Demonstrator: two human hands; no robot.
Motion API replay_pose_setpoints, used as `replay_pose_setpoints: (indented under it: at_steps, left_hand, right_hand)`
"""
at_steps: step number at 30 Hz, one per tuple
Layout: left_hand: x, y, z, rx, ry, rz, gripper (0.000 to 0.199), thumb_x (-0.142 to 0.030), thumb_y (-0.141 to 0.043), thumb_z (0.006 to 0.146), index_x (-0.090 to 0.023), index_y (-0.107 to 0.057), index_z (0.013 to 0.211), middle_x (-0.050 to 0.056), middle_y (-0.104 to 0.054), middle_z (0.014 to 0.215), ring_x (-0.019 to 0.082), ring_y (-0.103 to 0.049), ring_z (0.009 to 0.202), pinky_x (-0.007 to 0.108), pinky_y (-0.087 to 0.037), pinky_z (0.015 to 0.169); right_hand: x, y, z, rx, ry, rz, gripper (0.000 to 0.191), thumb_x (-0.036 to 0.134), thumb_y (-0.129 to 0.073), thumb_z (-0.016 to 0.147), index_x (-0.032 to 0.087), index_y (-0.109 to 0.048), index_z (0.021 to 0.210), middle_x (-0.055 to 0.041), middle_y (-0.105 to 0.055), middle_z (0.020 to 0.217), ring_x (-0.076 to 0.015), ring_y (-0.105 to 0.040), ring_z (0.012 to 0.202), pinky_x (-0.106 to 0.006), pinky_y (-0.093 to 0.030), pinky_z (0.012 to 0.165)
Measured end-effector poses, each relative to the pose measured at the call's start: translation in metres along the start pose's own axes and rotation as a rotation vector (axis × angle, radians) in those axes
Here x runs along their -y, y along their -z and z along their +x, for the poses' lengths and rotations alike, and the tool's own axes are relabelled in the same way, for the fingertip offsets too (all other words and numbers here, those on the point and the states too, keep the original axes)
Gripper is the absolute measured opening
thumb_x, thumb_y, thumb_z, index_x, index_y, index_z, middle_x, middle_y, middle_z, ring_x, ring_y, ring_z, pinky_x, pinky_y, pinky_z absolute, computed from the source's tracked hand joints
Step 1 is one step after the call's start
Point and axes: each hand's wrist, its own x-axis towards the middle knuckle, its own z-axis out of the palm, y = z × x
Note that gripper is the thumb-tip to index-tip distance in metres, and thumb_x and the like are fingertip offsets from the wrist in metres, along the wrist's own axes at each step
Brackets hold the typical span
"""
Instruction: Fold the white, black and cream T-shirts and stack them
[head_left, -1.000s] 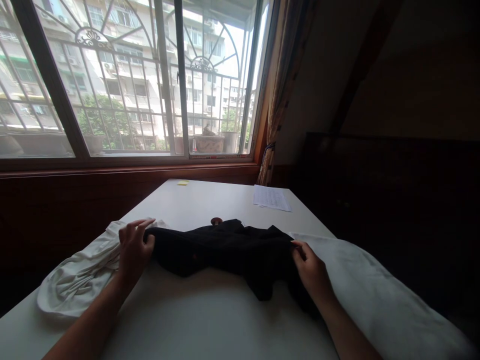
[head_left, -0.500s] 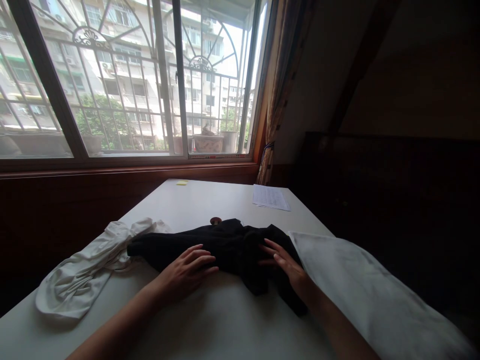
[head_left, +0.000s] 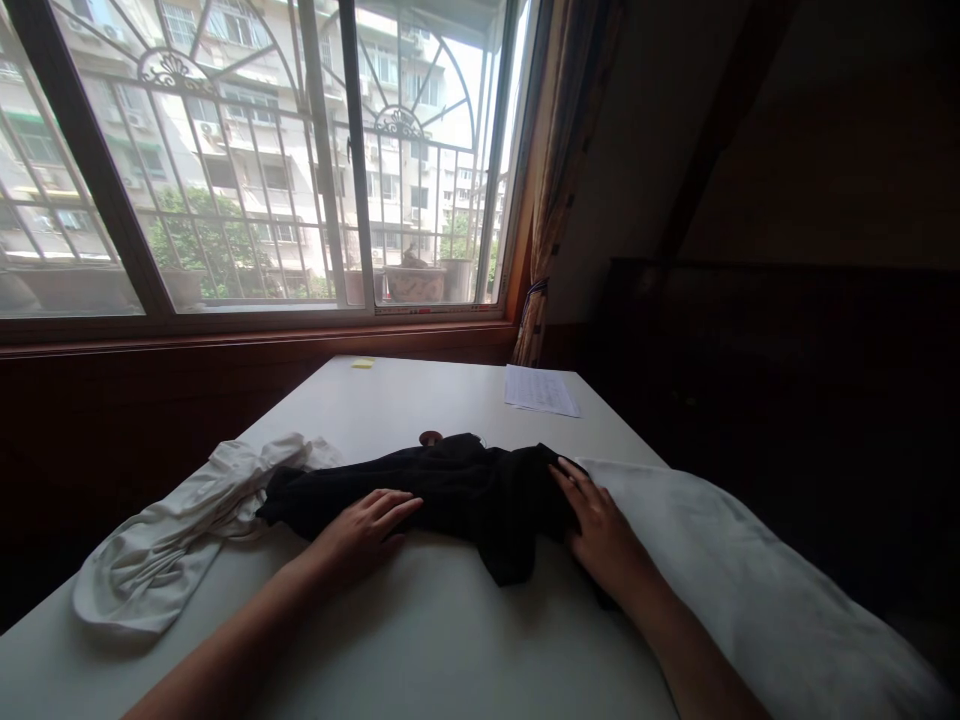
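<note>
A crumpled black cloth lies across the middle of the white table. My left hand rests on its near edge, left of centre, with the fingers stretched out. On the cloth's right end lies my right hand, fingers spread and pointing up and left. To the left, a bunched white cloth touches the black one. A smooth light cloth spreads from beside my right hand over the table's right edge.
Behind the black cloth is a small round brown object. Printed sheets lie near the far right corner, and a yellow note near the far left corner. A barred window and a tied curtain stand beyond.
My right hand has moved right to the end of the black cloth. My left hand has shifted slightly left. The cloth's lower right part and left tip have changed shape.
</note>
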Motion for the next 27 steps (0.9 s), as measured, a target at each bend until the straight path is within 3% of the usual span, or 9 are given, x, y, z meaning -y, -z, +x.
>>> replay_pose_setpoints:
  at_steps: [4, 7, 9, 12, 19, 25, 27]
  left_hand:
    - [0.000, 0.002, -0.001, 0.011, 0.043, -0.033, 0.062, -0.018, -0.059, 0.096, -0.032, -0.041, 0.154, 0.007, -0.059, 0.142, 0.026, -0.058, 0.127, 0.046, -0.056, 0.105]
    - [-0.002, 0.001, 0.000, 0.010, 0.035, -0.014, 0.062, -0.018, -0.059, 0.096, -0.032, -0.041, 0.154, 0.007, -0.059, 0.143, 0.026, -0.057, 0.127, 0.046, -0.055, 0.105]
    - [-0.002, -0.001, 0.001, 0.004, 0.023, 0.020, 0.062, -0.018, -0.060, 0.096, -0.032, -0.041, 0.154, 0.007, -0.059, 0.143, 0.027, -0.056, 0.127, 0.046, -0.055, 0.105]
    - [-0.003, -0.004, 0.002, -0.026, -0.004, 0.098, 0.061, -0.019, -0.062, 0.096, -0.032, -0.044, 0.152, 0.007, -0.057, 0.145, 0.027, -0.055, 0.127, 0.048, -0.055, 0.105]
    - [-0.022, -0.007, 0.010, -0.075, -0.134, 0.311, 0.059, -0.019, -0.062, 0.096, -0.030, -0.046, 0.152, 0.007, -0.051, 0.152, 0.031, -0.047, 0.137, 0.053, -0.047, 0.111]
    - [-0.062, -0.031, 0.047, -0.117, -0.306, 0.371, 0.058, -0.019, -0.058, 0.098, -0.036, -0.044, 0.152, 0.004, -0.047, 0.156, 0.032, -0.041, 0.143, 0.057, -0.038, 0.117]
    - [-0.072, -0.041, 0.066, -0.152, -0.329, 0.360, 0.051, -0.020, -0.059, 0.098, -0.035, -0.052, 0.146, 0.005, -0.046, 0.157, 0.033, -0.040, 0.144, 0.059, -0.037, 0.117]
  right_hand:
    - [-0.025, 0.020, -0.002, -0.125, -0.217, -0.184, 0.051, 0.016, -0.041, 0.094, 0.028, -0.054, 0.142, -0.0084, -0.062, 0.139, -0.0313, -0.064, 0.112, -0.046, -0.056, 0.088]
    - [-0.040, 0.032, -0.005, -0.144, -0.362, -0.224, 0.034, 0.027, -0.042, 0.096, 0.025, -0.067, 0.118, -0.0092, -0.070, 0.123, -0.0301, -0.069, 0.094, -0.042, -0.054, 0.071]
    - [-0.046, 0.034, -0.005, -0.183, -0.389, -0.152, 0.028, 0.035, -0.045, 0.094, 0.024, -0.069, 0.106, -0.0088, -0.074, 0.111, -0.0299, -0.070, 0.090, -0.041, -0.052, 0.071]
    - [-0.044, 0.034, -0.003, -0.288, -0.401, 0.020, 0.031, 0.044, -0.049, 0.092, 0.023, -0.069, 0.100, -0.0083, -0.075, 0.099, -0.0277, -0.070, 0.085, -0.039, -0.051, 0.075]
    - [-0.017, 0.046, 0.005, -0.415, -0.642, 0.281, 0.042, 0.060, -0.052, 0.088, 0.024, -0.065, 0.104, -0.0088, -0.074, 0.092, -0.0279, -0.069, 0.081, -0.034, -0.047, 0.068]
    - [-0.011, 0.044, 0.004, -0.406, -0.742, 0.443, 0.047, 0.065, -0.051, 0.088, 0.024, -0.064, 0.108, -0.0054, -0.072, 0.087, -0.0251, -0.066, 0.076, -0.033, -0.045, 0.067]
    - [-0.015, 0.041, 0.004, -0.424, -0.770, 0.510, 0.048, 0.066, -0.053, 0.087, 0.024, -0.065, 0.108, -0.0048, -0.072, 0.090, -0.0254, -0.066, 0.081, -0.034, -0.047, 0.071]
